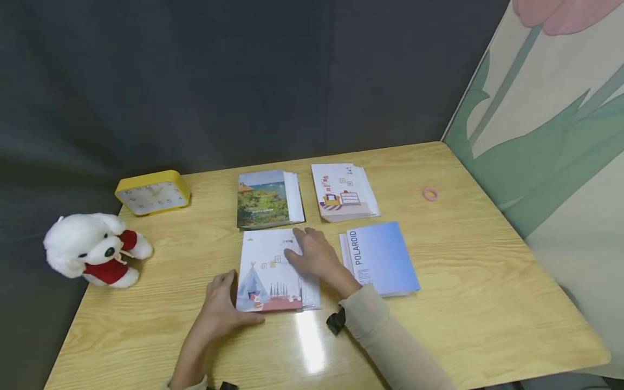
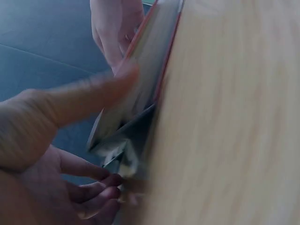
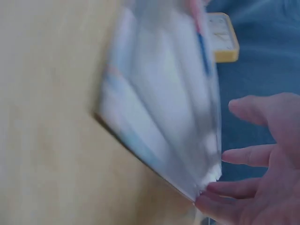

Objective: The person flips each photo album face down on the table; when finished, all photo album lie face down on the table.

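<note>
Fingers met the tent-print album (image 1: 265,254).
The left hand (image 1: 219,306), thumb spread from its fingers, framed the eight o'clock corner; the right hand (image 1: 316,255) (fingers splayed) lay at two. POLAROID album (image 1: 385,260) sat at three o'clock, landscape-covered album (image 1: 263,203) at twelve.

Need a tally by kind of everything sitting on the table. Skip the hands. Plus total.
Albums: 4 (tent cover, landscape cover, furniture cover, blue POLAROID cover)
Plush dog: 1
Yellow clock: 1
Pink ring: 1
Total: 7
</note>
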The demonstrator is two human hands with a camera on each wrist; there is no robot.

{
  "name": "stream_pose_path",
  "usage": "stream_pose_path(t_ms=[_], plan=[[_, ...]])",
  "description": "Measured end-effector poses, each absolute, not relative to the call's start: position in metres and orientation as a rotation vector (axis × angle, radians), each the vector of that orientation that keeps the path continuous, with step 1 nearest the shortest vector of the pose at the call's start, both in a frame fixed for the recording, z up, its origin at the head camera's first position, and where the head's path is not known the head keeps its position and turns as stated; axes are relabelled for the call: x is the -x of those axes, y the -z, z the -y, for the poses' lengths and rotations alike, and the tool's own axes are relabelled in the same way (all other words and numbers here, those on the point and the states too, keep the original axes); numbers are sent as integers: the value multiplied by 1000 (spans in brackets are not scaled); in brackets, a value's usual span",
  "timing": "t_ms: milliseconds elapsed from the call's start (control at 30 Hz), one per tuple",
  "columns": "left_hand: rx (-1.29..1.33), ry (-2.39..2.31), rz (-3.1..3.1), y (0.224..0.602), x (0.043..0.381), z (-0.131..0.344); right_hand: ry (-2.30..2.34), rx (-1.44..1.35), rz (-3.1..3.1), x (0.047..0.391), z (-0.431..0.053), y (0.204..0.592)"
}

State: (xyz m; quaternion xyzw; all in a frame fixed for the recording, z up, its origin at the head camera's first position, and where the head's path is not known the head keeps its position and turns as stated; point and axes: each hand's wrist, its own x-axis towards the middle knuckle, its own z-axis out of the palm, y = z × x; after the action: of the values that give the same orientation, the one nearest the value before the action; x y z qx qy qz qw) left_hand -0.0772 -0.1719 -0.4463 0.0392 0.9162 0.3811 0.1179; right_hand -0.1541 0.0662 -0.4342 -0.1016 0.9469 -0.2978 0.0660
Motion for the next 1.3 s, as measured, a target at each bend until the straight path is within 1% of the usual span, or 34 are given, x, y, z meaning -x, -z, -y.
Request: stream_pose_path(t_ms=[133, 267, 467, 600, 867, 1033, 1300], plan=[[-138, -1222, -2703, 458, 76, 166, 903, 303, -2869, 150, -62, 442], [-226, -1430, -2654, 461, 74, 164, 1009, 315, -2904, 149, -62, 445], [-419, -1900, -2344, 461, 75, 161, 1264, 227, -2825, 150, -66, 447], [-504, -2080, -2152, 457, 74, 163, 1380, 226, -2775, 150, -65, 449], [-680, -2009, -2272, 440, 73, 171, 1568, 201, -2682, 147, -62, 453], [-741, -1916, -2395, 430, 73, 178, 1631, 235, -2592, 147, -60, 454], [-818, -1739, -2639, 419, 70, 165, 1608, 287, -2631, 147, -65, 450]])
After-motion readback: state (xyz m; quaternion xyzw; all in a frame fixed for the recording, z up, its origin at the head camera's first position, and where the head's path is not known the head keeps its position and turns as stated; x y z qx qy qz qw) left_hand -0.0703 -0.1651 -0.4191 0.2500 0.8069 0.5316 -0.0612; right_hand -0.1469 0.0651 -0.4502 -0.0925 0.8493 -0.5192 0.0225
